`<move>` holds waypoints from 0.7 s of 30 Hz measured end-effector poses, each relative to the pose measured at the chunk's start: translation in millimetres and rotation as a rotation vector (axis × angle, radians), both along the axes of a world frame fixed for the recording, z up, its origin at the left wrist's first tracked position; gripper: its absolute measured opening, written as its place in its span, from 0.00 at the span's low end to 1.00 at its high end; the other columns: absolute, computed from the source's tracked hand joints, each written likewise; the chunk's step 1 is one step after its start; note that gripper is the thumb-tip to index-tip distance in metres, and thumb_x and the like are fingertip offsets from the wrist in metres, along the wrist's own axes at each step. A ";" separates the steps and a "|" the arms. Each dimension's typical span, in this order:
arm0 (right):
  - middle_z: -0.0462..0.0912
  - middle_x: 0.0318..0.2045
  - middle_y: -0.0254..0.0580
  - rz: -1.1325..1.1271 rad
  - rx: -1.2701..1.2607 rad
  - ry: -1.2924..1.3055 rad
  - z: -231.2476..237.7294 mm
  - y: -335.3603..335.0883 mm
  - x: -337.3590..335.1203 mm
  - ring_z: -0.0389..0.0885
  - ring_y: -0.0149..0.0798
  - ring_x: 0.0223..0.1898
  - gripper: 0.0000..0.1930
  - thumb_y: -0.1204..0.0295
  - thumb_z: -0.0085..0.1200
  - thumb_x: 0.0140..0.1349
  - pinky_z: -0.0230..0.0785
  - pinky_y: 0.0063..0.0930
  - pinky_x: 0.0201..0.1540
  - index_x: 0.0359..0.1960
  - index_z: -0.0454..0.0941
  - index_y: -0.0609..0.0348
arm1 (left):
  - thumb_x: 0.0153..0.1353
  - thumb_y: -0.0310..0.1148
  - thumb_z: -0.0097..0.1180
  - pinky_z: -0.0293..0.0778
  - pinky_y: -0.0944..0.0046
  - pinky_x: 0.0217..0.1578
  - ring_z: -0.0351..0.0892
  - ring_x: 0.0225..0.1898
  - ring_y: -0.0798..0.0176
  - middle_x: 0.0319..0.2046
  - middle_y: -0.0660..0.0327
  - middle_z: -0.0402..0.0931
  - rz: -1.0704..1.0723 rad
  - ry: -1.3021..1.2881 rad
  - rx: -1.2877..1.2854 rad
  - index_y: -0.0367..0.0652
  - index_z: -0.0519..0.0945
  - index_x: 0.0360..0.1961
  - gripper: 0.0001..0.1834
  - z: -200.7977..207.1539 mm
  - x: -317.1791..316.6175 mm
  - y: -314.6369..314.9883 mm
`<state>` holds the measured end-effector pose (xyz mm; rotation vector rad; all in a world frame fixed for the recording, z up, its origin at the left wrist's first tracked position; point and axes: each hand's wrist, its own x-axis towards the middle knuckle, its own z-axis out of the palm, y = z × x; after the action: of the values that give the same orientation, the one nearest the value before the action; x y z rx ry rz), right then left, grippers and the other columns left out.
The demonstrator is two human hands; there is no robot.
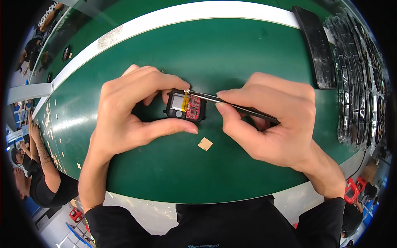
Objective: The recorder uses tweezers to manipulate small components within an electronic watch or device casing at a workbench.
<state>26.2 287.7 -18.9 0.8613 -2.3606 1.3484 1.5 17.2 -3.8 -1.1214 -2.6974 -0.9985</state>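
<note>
- Head view: the left lens of a side-by-side fisheye pair is sitting on the person's head and facing down at the worktop (157, 173).
- Orientation: the view is standing upright and unmirrored, its left matching the person's left; the black shirt (231, 223) is entering at the lower edge.
- Range: the lens is viewing both the left hand (124, 107) and the right hand (281, 118) from close above, with the open black case (185, 107) lying near the centre.
- Field: the wide angle is reaching past the worktop on both sides, bending the white strip (198, 10) into an arc and ending in a dark rounded border.
</note>
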 end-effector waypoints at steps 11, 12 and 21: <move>0.81 0.21 0.34 -0.022 0.053 0.080 -1.9 -4.5 4.0 0.67 0.21 0.14 0.11 0.84 0.74 0.53 0.53 0.21 0.17 0.39 0.93 0.63 | 0.36 0.47 0.90 0.65 0.63 0.35 0.69 0.26 0.65 0.29 0.64 0.84 0.006 -0.022 0.014 0.36 0.92 0.45 0.36 -1.2 1.6 -2.7; 0.82 0.21 0.34 -0.027 0.046 0.064 -1.6 -4.8 4.6 0.68 0.22 0.14 0.10 0.84 0.73 0.54 0.53 0.21 0.17 0.38 0.93 0.63 | 0.36 0.47 0.90 0.65 0.63 0.35 0.69 0.26 0.65 0.29 0.64 0.84 0.006 -0.023 0.014 0.36 0.92 0.45 0.36 -0.9 0.2 -3.8; 0.82 0.20 0.35 0.060 -0.035 -0.181 4.0 1.8 1.6 0.72 0.22 0.17 0.08 0.86 0.70 0.56 0.56 0.21 0.21 0.38 0.93 0.65 | 0.32 0.55 0.87 0.63 0.65 0.34 0.72 0.29 0.66 0.32 0.63 0.86 -0.099 -0.109 0.005 0.35 0.93 0.45 0.41 -1.3 -9.8 -13.5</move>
<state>27.8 289.5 -14.9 0.8379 -2.4539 1.5469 -8.3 3.7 -5.1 -1.2467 -2.7441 -1.1114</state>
